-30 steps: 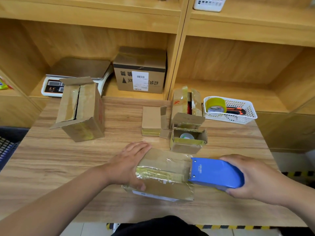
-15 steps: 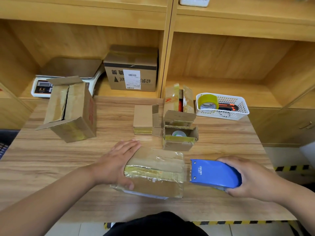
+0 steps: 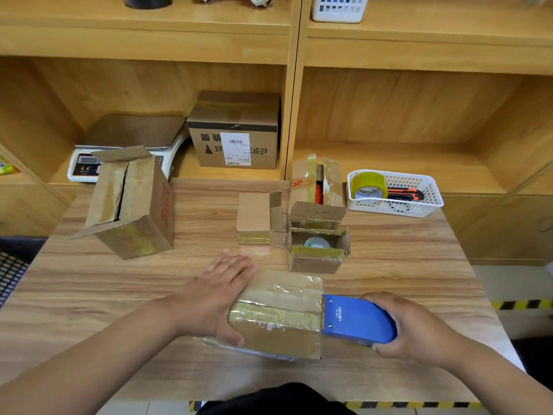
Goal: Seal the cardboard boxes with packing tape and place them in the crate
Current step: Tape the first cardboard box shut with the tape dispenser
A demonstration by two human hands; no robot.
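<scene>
Glistening yellowish tape (image 3: 275, 316) across box (image 3: 279, 342) beside dispenser (image 3: 357, 320)

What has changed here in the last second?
Little. The blue plastic tape dispenser, held in the right hand, drew slightly right off the taped flat cardboard box, then came back to its right edge. The left hand stays flat against the box's left end; the other boxes have not moved.

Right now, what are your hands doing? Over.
Left hand flat on box. Right hand grips tape dispenser at box's right edge. Small open box close behind.
</scene>
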